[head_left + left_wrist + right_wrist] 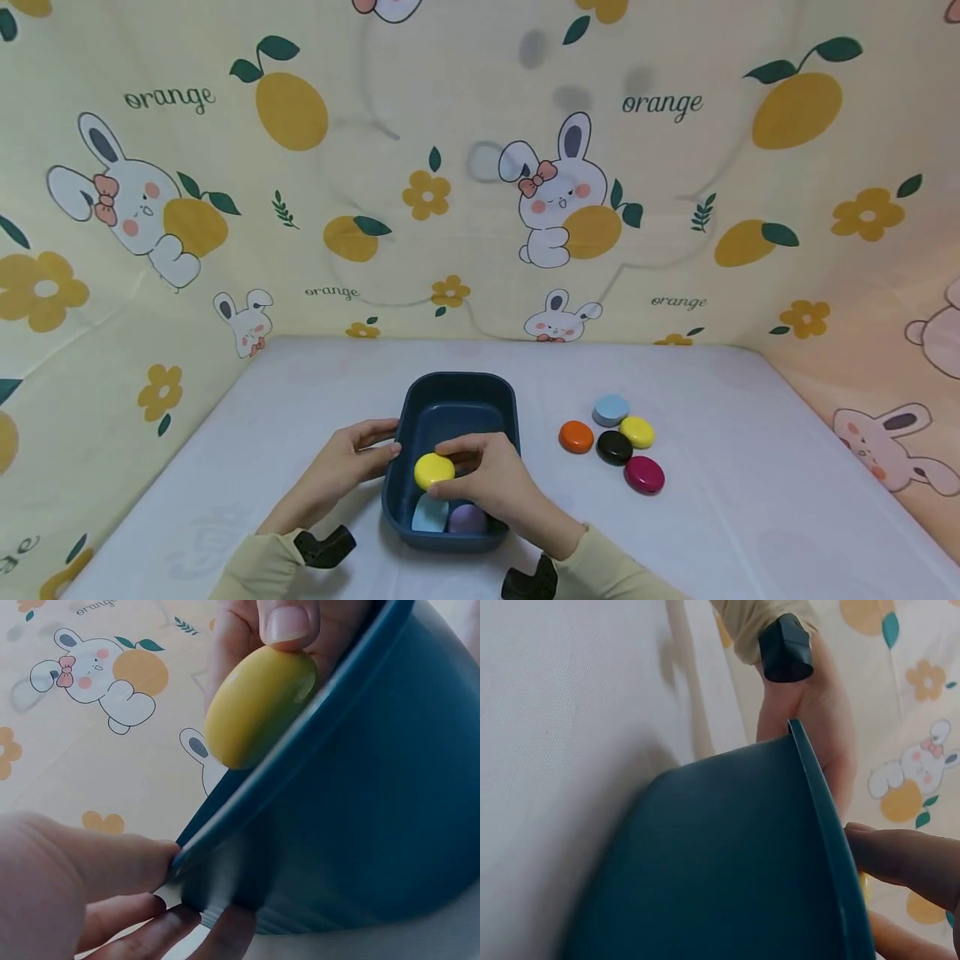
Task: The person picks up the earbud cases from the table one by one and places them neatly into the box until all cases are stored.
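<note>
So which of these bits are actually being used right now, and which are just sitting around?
In use:
- right hand, pinching the yellow pebble
- left hand, gripping the blue tub
- pale blue pebble and lilac pebble, lying in the tub

Lying about on the table:
- orange, light blue, yellow, black and magenta pebbles

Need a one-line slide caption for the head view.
Right hand holds a yellow pebble over the blue tray, steadied by the left hand.
</note>
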The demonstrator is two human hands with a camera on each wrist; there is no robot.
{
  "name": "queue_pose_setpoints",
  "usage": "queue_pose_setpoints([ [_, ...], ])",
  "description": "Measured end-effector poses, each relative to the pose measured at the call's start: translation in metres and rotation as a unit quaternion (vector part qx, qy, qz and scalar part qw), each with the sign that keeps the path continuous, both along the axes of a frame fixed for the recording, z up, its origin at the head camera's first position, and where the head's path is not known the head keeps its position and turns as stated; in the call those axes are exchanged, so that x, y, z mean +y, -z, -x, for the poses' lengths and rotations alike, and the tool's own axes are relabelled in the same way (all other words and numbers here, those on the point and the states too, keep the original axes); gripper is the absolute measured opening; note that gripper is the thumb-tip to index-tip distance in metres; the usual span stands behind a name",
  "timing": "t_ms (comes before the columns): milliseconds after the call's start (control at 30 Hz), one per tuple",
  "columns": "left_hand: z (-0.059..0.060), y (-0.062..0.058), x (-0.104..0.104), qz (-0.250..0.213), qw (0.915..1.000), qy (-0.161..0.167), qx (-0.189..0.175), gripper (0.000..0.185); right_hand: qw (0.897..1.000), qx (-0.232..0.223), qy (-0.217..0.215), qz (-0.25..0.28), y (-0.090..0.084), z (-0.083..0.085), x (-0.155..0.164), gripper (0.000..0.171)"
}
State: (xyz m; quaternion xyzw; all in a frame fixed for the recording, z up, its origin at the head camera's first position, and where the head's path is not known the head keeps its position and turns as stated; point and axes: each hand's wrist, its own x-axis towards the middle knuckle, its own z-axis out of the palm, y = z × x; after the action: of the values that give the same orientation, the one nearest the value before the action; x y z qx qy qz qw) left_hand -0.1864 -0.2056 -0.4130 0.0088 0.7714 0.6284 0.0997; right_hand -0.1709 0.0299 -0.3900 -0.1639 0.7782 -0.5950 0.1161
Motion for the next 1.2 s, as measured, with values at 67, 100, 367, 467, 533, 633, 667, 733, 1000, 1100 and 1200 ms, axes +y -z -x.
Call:
queue_pose_setpoints([
  [67, 0.0, 0.0, 0.001, -0.001, 1.0, 0.002, 0.001, 0.045, 1.0, 0.002, 0.002, 0.003, 0.0, 0.0, -0.001, 0.039],
  [100, 0.0, -0.001, 0.001, -0.002, 1.0, 0.003, 0.002, 0.045, 1.0, 0.003, 0.003, 0.006, 0.001, 0.0, -0.001, 0.04],
  [367, 0.0, -0.002, 0.002, -0.012, 0.9998, 0.016, 0.005, 0.046, 0.999, -0.015, 0.003, 0.031, 0.004, 0.001, 0.003, 0.043],
  [467, 0.0, -0.002, 0.003, -0.008, 0.9998, 0.016, 0.003, 0.046, 0.999, -0.019, 0.006, 0.037, 0.004, 0.001, 0.005, 0.04],
  [533, 0.001, -0.003, 0.003, -0.008, 0.9998, 0.015, 0.002, 0.047, 0.999, -0.018, 0.009, 0.036, 0.003, 0.001, 0.006, 0.039],
  [633, 0.002, -0.002, 0.004, -0.006, 0.9999, 0.013, -0.001, 0.047, 0.999, -0.016, 0.012, 0.038, 0.0, 0.001, 0.009, 0.036],
  [667, 0.001, -0.002, 0.004, -0.007, 0.9999, 0.012, -0.001, 0.047, 0.999, -0.013, 0.013, 0.039, -0.001, 0.001, 0.01, 0.035],
  [733, 0.001, -0.003, 0.005, -0.009, 0.9999, 0.009, -0.002, 0.047, 0.999, -0.006, 0.017, 0.043, -0.004, 0.001, 0.013, 0.033],
  [1000, 0.0, -0.001, 0.005, -0.007, 1.0, -0.003, -0.004, 0.045, 0.997, -0.008, 0.047, 0.066, -0.018, 0.001, 0.029, 0.036],
  [1100, 0.001, 0.0, 0.004, -0.005, 0.9999, -0.006, -0.007, 0.046, 0.995, -0.009, 0.065, 0.074, -0.021, 0.001, 0.035, 0.037],
  [1200, 0.0, 0.0, 0.003, -0.002, 1.0, -0.007, -0.006, 0.046, 0.993, -0.005, 0.089, 0.076, -0.024, 0.003, 0.041, 0.038],
])
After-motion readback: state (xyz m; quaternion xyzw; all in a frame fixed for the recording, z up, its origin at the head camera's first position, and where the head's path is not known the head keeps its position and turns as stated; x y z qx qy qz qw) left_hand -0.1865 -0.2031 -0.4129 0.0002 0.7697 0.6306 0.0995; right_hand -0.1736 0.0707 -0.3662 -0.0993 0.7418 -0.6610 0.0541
